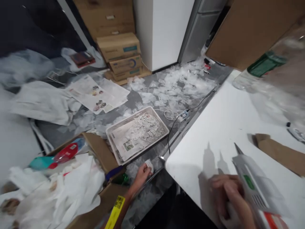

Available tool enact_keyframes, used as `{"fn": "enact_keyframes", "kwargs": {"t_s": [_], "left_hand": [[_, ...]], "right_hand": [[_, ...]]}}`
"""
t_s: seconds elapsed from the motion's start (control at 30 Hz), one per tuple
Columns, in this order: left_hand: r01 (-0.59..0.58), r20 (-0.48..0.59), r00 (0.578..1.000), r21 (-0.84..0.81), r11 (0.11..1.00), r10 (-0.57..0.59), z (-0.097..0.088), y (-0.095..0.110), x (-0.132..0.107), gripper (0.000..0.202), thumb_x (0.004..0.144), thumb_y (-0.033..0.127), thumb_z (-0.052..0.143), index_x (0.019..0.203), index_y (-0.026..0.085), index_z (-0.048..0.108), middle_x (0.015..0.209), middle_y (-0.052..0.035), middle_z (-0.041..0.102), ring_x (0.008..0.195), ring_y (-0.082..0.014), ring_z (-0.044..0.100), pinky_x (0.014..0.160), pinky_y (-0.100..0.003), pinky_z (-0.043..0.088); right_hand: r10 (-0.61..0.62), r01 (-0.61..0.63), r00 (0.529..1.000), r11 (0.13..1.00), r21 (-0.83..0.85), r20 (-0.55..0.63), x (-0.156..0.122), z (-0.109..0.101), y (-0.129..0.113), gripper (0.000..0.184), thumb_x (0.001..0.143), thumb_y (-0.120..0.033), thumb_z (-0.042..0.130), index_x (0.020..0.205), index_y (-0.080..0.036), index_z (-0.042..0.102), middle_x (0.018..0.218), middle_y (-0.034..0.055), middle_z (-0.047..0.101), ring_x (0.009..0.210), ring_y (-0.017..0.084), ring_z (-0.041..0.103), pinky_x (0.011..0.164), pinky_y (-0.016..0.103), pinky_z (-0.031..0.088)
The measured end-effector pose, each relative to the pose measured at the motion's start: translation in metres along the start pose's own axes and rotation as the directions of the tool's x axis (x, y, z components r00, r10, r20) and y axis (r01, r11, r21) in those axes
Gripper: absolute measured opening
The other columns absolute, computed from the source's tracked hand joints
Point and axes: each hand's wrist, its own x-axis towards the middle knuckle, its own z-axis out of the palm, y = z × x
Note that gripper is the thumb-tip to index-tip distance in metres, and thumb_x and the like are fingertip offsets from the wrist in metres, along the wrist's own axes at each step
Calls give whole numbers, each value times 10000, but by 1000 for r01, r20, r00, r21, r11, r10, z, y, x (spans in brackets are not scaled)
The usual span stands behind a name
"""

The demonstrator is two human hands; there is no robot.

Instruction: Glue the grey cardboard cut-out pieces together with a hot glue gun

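My left hand reaches down toward the floor and pinches a small white piece just in front of a shallow white tray that holds several small white parts. A yellow band is on that wrist. My right hand rests on the white table, fingers wrapped round the grip of a white glue gun with its metal tip pointing up and left.
An open cardboard box of white wrapping and a red-and-teal item sits at lower left. Torn clear plastic scraps and papers litter the grey floor, with a cable. Stacked boxes, a white cabinet, a green-capped bottle and cardboard are around.
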Motion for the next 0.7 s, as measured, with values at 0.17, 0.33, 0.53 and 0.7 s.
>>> {"fn": "enact_keyframes", "kwargs": {"t_s": [0.17, 0.33, 0.53, 0.7], "left_hand": [[-186, -31, 982, -72, 980, 184, -3, 83, -19, 310, 803, 504, 685, 876, 228, 563, 901, -43, 652, 844, -225, 654, 834, -385, 615], [-319, 16, 947, -83, 944, 322, 11, 166, -58, 330, 833, 468, 768, 828, 201, 574, 802, -5, 636, 781, -194, 654, 815, -368, 617], [-452, -70, 891, -50, 891, 448, 23, 222, -114, 299, 863, 478, 751, 964, 205, 679, 925, -30, 721, 895, -226, 710, 825, -342, 616], [-472, -61, 881, -55, 880, 469, 23, 230, -132, 390, 880, 474, 718, 1174, 219, 734, 1222, -75, 770, 1018, -250, 744, 881, -356, 627]], "right_hand": [[-128, 137, 972, 990, -33, 195, -12, 4, -18, 413, 861, -602, 856, 825, -204, 751, 567, -9, 534, 522, 174, 503, 494, 303, 415], [-137, 104, 985, 958, 268, 106, -17, -2, -25, 329, 932, -506, 797, 892, -186, 734, 580, -45, 478, 529, 126, 425, 493, 238, 366], [-44, -30, 988, 890, 455, 150, -18, -8, -29, 300, 840, -441, 852, 800, -174, 721, 568, -46, 441, 517, 107, 384, 461, 188, 330], [-95, 29, 990, 855, 518, 101, -19, -4, -24, 267, 780, -373, 895, 826, -151, 754, 687, -10, 564, 551, 89, 415, 474, 178, 349]]}}
